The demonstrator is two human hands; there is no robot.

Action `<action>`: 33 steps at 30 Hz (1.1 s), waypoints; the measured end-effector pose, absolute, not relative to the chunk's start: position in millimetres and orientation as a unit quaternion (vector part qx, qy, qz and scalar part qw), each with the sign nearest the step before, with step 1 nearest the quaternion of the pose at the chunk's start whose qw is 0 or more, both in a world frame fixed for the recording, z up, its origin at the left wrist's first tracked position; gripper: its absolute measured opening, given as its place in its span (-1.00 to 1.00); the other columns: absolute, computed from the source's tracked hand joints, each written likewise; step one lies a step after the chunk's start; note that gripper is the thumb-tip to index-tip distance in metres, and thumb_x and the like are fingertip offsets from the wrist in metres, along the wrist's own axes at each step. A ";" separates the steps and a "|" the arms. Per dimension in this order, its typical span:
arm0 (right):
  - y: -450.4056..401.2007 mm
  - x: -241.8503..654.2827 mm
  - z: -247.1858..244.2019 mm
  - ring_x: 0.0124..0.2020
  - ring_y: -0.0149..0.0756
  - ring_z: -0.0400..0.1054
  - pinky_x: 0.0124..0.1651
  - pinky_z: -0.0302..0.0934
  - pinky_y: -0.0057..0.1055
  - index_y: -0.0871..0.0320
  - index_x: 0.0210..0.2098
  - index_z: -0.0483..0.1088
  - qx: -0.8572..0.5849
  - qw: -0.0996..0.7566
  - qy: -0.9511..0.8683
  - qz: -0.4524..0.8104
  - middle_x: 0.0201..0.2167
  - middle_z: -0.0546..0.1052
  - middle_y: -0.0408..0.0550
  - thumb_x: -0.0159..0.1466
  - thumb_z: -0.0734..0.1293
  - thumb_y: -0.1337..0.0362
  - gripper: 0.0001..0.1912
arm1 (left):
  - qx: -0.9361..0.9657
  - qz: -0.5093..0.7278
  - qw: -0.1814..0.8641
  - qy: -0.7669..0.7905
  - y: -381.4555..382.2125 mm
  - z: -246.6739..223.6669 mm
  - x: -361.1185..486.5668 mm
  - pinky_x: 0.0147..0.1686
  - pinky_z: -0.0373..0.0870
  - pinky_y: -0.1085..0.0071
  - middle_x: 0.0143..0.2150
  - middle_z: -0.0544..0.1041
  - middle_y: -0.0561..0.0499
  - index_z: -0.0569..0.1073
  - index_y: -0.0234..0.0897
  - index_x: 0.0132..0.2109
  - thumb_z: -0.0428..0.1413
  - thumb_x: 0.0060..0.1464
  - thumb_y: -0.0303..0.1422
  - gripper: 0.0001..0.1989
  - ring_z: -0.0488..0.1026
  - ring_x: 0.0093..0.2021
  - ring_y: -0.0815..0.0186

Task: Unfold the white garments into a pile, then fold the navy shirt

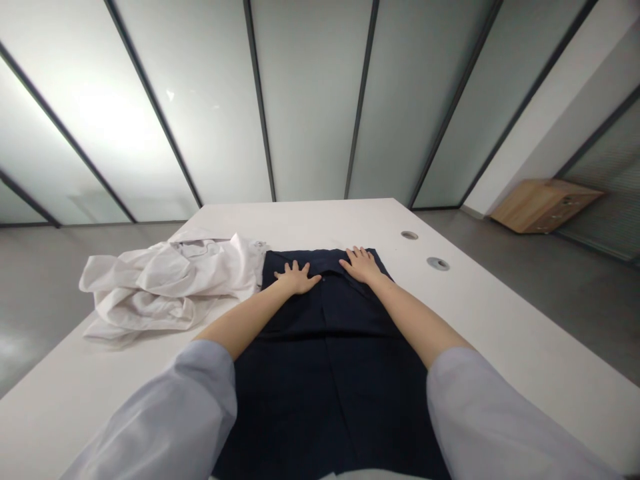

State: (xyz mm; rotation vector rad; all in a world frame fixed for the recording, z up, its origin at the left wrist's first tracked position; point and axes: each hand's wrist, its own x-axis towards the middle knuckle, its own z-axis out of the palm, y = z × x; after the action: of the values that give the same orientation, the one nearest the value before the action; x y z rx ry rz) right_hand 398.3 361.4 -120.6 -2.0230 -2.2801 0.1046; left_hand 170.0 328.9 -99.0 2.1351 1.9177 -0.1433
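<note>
A dark navy garment (320, 373), possibly a skirt, lies spread flat on the white table (480, 333), its narrower end away from me. A seam or opening runs down its middle, with a small button or snap near the top. My left hand (299, 277) rests on the upper left of the cloth, fingers spread. On the upper right, close to the far edge, my right hand (361, 265) lies flat with its fingers stretched out. Neither hand grips the fabric. Just left of the navy garment sits a crumpled white garment (185, 283).
Two round cable holes (409, 235) are set in the table's right side. Frosted glass panels (310, 100) with dark frames rise behind the table. A wooden drawer cabinet (545, 205) stands on the grey floor at the right.
</note>
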 end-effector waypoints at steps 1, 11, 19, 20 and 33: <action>359.0 396.0 -118.4 0.37 0.04 -0.24 0.32 -0.29 -0.01 0.18 0.35 -0.02 -0.663 0.055 -0.747 0.028 0.37 -0.02 0.15 0.35 -0.07 -0.12 -0.28 | 0.736 -0.047 0.124 0.664 330.7 -101.8 172.0 0.11 -0.05 -0.37 0.43 -0.09 -0.18 0.02 -0.01 0.37 -0.26 0.05 0.25 -0.17 -0.16 0.36 -0.29; 320.3 349.3 -113.5 0.37 0.23 -0.38 0.25 -0.40 0.26 0.01 0.39 -0.18 -0.671 0.030 -0.732 0.113 0.41 -0.19 0.09 0.23 -0.13 -0.34 -0.11 | 0.762 0.052 0.036 0.644 361.4 -116.7 165.8 0.21 -0.13 -0.22 0.41 -0.01 -0.20 0.03 -0.12 0.37 -0.21 0.15 0.11 -0.26 -0.11 0.37 -0.12; 357.9 350.8 -121.2 0.37 0.23 -0.36 0.26 -0.43 0.25 0.01 0.38 -0.11 -0.670 0.017 -0.734 0.105 0.41 -0.20 0.08 0.25 -0.08 -0.31 -0.14 | 0.760 0.082 -0.006 0.645 339.6 -108.1 172.4 0.25 -0.08 -0.09 0.38 0.06 -0.23 0.07 -0.22 0.35 -0.13 0.15 0.03 -0.29 -0.05 0.36 -0.07; 363.8 352.0 -120.8 0.37 0.22 -0.35 0.26 -0.42 0.24 0.01 0.38 -0.10 -0.668 0.020 -0.737 0.101 0.41 -0.19 0.08 0.26 -0.08 -0.29 -0.17 | 0.752 0.066 0.019 0.656 336.0 -107.4 174.4 0.22 -0.08 -0.16 0.40 0.02 -0.22 0.04 -0.19 0.36 -0.14 0.13 0.07 -0.25 -0.08 0.36 -0.12; 352.8 356.8 -113.2 0.37 0.11 -0.26 0.31 -0.35 0.07 0.12 0.36 -0.05 -0.662 0.057 -0.747 0.036 0.38 -0.04 0.13 0.33 -0.01 -0.14 -0.27 | 0.725 0.016 0.080 0.684 350.1 -120.7 173.0 0.18 -0.29 -0.34 0.44 -0.15 -0.16 0.01 -0.12 0.38 -0.30 0.05 0.25 -0.12 -0.27 0.38 -0.25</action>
State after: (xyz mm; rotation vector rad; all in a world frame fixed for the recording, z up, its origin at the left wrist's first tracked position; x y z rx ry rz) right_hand 356.8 352.8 -113.2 -2.0071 -2.2642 0.1106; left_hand 173.0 350.1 -120.7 2.1678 2.0469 0.0465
